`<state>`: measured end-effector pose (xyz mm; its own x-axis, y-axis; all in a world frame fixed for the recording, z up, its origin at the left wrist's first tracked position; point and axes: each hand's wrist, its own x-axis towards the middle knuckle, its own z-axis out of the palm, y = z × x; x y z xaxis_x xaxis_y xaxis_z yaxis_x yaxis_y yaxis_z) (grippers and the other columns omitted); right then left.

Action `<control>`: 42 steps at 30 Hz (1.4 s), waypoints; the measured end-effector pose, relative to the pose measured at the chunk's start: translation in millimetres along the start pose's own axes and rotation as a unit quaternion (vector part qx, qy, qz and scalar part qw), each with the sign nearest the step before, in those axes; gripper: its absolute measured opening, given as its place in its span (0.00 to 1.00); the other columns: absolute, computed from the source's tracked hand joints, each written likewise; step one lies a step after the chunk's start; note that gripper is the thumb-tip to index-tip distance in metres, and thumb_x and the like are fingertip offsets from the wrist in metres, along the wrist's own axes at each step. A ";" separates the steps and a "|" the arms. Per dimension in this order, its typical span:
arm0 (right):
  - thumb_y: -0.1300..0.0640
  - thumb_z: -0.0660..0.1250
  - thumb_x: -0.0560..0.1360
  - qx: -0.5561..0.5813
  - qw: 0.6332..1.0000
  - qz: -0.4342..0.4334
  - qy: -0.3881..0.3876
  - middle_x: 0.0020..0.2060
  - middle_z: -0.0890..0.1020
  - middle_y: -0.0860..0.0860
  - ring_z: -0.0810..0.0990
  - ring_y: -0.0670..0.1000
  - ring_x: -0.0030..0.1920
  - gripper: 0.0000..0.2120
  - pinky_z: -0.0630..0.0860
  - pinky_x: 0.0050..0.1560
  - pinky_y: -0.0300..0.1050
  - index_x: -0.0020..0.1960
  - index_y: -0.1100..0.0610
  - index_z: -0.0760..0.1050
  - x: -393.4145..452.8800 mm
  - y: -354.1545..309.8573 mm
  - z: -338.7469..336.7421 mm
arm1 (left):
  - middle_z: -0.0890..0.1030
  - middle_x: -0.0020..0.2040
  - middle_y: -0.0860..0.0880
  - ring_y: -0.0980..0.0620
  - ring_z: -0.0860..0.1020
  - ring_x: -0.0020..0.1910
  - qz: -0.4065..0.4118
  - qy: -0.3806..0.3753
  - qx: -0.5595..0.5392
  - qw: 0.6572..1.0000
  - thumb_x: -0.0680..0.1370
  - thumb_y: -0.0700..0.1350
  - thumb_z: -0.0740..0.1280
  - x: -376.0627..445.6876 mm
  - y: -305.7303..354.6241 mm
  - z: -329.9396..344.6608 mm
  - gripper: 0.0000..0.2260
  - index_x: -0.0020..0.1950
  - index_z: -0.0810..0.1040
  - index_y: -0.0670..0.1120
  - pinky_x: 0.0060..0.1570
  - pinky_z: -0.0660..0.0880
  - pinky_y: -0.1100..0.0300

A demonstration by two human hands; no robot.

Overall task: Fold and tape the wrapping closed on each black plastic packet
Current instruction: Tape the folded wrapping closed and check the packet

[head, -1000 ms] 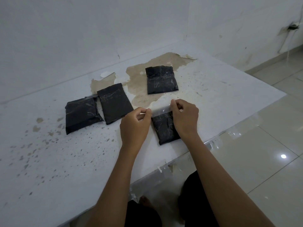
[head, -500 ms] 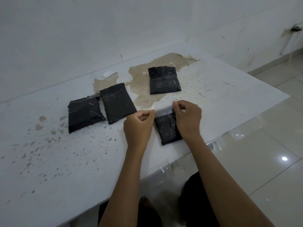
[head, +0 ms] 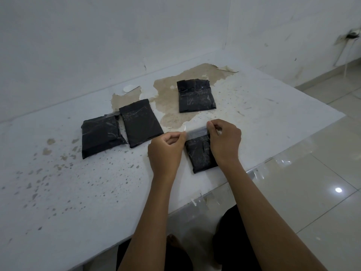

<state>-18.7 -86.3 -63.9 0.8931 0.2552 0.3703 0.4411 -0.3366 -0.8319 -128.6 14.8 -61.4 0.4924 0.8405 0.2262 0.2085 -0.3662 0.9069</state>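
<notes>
A white counter [head: 64,192] fills the left and centre of the frame, its surface speckled and peeled to a brown patch [head: 168,106] near the upper centre. White walls rise behind it, and a glossy tiled floor [head: 312,182] occupies the right side.

Four black plastic packets lie on the counter. The left packet [head: 100,136] sits at centre left, touching or slightly overlapping the second packet [head: 140,123] just to its right. The far packet [head: 196,96] lies apart on the brown patch, above centre. The near packet [head: 201,153] lies at the centre of the frame near the counter's front edge, between the two hands.

A strip of clear tape [head: 197,132] spans the top edge of the near packet. The left hand [head: 166,151] pinches the strip's left end between thumb and curled fingers. The right hand [head: 224,141] pinches the right end in the same way, its wrist partly covering the packet's right side.
</notes>
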 end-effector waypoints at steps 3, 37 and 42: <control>0.57 0.66 0.81 -0.006 1.000 0.002 0.001 0.38 0.82 0.47 0.77 0.47 0.40 0.09 0.65 0.42 0.31 0.45 0.58 0.82 -0.2 -0.3 0.2 | 0.83 0.36 0.63 0.66 0.83 0.39 0.000 -0.003 -0.004 1.000 0.76 0.53 0.76 0.3 -0.7 0.3 0.05 0.47 0.87 0.53 0.39 0.76 0.74; 0.59 0.67 0.80 -0.025 1.000 -0.002 -0.013 0.41 0.85 0.52 0.76 0.47 0.40 0.07 0.64 0.40 0.21 0.49 0.60 0.84 4.9 3.2 2.6 | 0.87 0.40 0.57 0.64 0.83 0.41 -0.016 -0.051 0.002 0.999 0.76 0.49 0.76 7.4 -4.8 -7.5 0.05 0.48 0.88 0.49 0.42 0.77 0.71; 0.60 0.67 0.80 -0.035 0.999 -0.003 -0.008 0.41 0.85 0.52 0.77 0.49 0.40 0.07 0.65 0.39 0.24 0.48 0.60 0.84 3.5 3.2 3.2 | 0.86 0.40 0.59 0.65 0.83 0.41 -0.002 -0.031 0.020 0.999 0.76 0.50 0.76 5.6 -4.4 -4.3 0.04 0.47 0.88 0.50 0.42 0.78 0.70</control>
<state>-14.4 -83.5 -66.6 0.8895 0.2711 0.3679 0.4516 -0.3974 -0.7988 -130.4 22.9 -62.6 0.5425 0.8163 0.1983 0.2441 -0.3790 0.8926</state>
